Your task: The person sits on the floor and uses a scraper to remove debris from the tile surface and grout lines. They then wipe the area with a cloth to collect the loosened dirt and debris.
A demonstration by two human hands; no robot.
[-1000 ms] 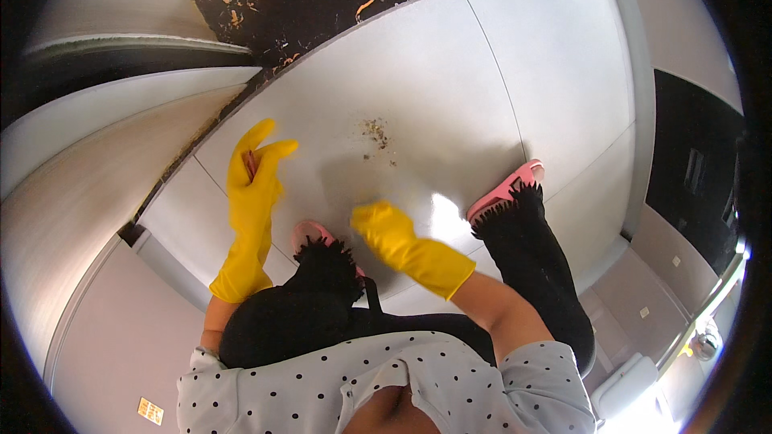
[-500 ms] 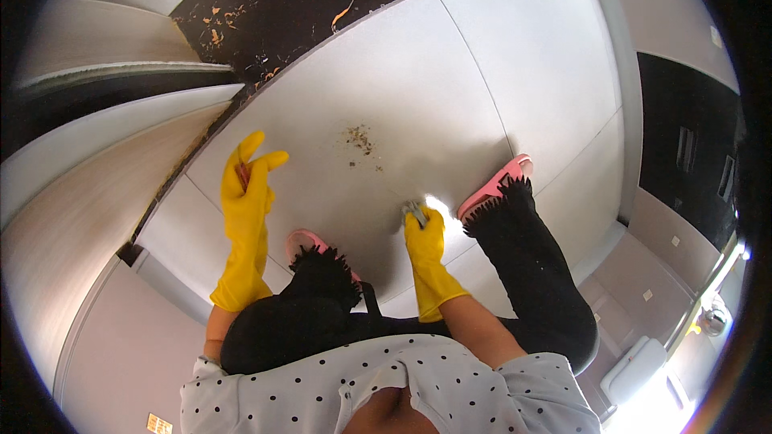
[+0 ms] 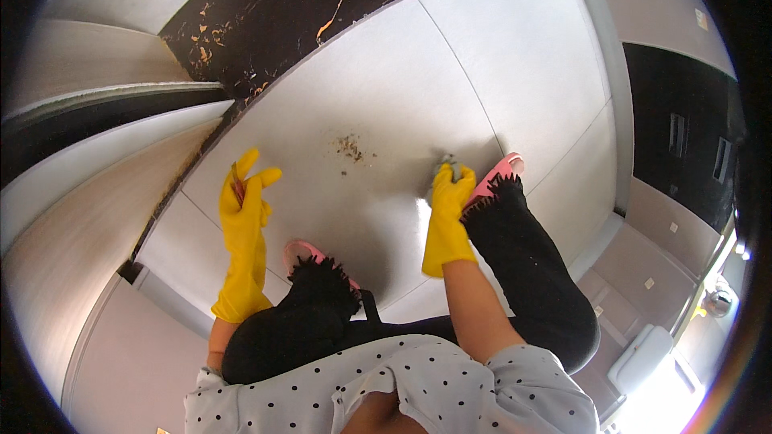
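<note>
Right hand [image 3: 449,193], yellow-gloved, fingers clenched on crumpled grey cloth [image 3: 445,167]; brown crumb patch [image 3: 349,147] at its 9 o'clock. Left hand [image 3: 245,197] pinches a thin stick [image 3: 238,183].

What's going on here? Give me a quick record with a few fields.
Setting: pale tiled floor bordered by a black marble strip
Left hand: yellow glove, raised, pinching a thin brownish item
Right hand: yellow glove, pressing a grey cloth on the floor
Mess: brown crumbs, apart from the cloth
Feet: pink slippers, black trousers
</note>
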